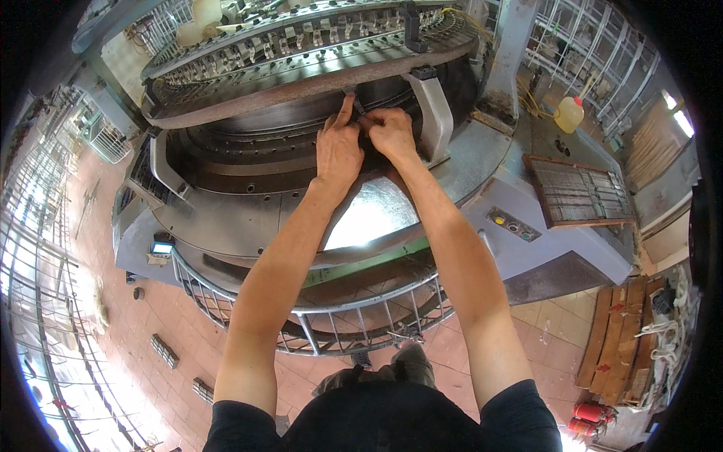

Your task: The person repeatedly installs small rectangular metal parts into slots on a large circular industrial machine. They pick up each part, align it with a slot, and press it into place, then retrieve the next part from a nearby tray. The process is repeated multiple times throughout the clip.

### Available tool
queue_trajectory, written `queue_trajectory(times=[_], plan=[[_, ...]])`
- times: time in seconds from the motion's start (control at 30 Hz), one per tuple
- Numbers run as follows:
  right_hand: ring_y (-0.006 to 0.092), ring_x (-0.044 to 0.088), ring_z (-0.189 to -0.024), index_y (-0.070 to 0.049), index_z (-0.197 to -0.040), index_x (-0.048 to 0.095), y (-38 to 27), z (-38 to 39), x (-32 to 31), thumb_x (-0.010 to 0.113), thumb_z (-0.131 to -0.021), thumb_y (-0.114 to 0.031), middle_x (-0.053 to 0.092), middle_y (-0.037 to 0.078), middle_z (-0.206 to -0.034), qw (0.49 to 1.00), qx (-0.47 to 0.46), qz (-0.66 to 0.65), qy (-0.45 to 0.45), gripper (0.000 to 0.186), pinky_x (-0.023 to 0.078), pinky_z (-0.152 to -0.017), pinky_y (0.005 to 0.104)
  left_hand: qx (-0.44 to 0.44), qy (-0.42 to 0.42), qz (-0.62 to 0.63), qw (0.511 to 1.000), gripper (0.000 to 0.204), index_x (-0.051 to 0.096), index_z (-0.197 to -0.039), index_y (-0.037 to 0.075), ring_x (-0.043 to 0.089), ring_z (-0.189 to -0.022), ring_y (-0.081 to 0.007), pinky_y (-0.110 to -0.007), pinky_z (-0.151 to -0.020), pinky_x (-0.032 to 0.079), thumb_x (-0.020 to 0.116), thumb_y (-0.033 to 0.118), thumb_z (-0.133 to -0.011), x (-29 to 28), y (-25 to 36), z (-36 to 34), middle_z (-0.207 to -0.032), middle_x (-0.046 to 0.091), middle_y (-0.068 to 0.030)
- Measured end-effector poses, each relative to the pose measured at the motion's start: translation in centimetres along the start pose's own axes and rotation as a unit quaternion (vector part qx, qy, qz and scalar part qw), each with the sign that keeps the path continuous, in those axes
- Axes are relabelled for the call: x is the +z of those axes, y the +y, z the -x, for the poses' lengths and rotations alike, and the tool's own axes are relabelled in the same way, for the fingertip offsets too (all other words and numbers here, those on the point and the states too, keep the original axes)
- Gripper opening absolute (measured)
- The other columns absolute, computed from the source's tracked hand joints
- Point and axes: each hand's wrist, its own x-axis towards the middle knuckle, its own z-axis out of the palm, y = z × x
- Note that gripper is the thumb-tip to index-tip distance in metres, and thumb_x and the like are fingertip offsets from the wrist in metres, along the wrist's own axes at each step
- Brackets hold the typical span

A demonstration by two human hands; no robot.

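Both my hands reach under the rusty-edged upper ring (248,113) of a large circular knitting machine. My left hand (340,147) has its index finger stretched up toward the ring's underside, its tip by a small dark part (349,90); its other fingers are bent and partly hidden. Close beside it, my right hand (390,132) is closed in a pinch. A slim dark piece (359,108) shows between the hands near the right fingertips; what exactly the pinch holds is hidden. Behind them curves the dark metal cylinder wall (279,120).
A grey bracket (433,113) stands just right of my right hand, another (166,166) farther left. A curved metal rail (301,313) runs before my body. At right are a control panel (514,224), a mesh-covered frame (580,192) and a yellowish bottle (568,114).
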Motion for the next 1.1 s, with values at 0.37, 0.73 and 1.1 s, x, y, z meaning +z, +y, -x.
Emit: queue_trajectory(times=[0.37, 0.73, 1.1], plan=[[0.0373, 0.069, -0.101, -0.002, -0.096, 0.078, -0.1, -0.3, 0.1, 0.070, -0.082, -0.018, 0.073, 0.021, -0.102, 0.998, 0.048, 0.026, -0.007, 0.022, 0.052, -0.092, 0.0405, 0.011, -0.001, -0.014, 1.000, 0.031, 0.073, -0.093, -0.008, 0.061, -0.118, -0.0405, -0.043, -0.100, 0.053, 0.065, -0.016, -0.064, 0.7, -0.5, -0.1, -0.156, 0.042, -0.0162], [0.0395, 0.069, -0.096, -0.004, -0.085, 0.077, -1.1, 0.7, 0.7, 0.069, -0.080, -0.017, 0.072, 0.024, -0.091, 0.993, -0.049, 0.108, 0.024, 0.016, 0.055, -0.085, 0.0450, -0.022, -0.146, -0.301, 0.942, 0.015, 0.078, -0.090, 0.005, 0.069, -0.098, -0.0238, -0.038, -0.076, 0.057, 0.064, 0.010, -0.085, -1.5, 1.2, -1.3, -0.159, 0.040, -0.0041], [0.0354, 0.073, -0.090, -0.002, -0.095, 0.075, -2.8, -0.3, 1.0, 0.065, -0.090, -0.039, 0.074, 0.020, -0.090, 0.969, 0.074, 0.231, -0.050, 0.039, 0.057, -0.085, 0.0431, 0.036, -0.197, -0.254, 0.946, 0.027, 0.075, -0.107, 0.004, 0.074, -0.085, -0.0290, -0.042, -0.072, 0.060, 0.062, 0.003, -0.083, -4.4, 0.0, -1.2, -0.156, 0.045, -0.0009]])
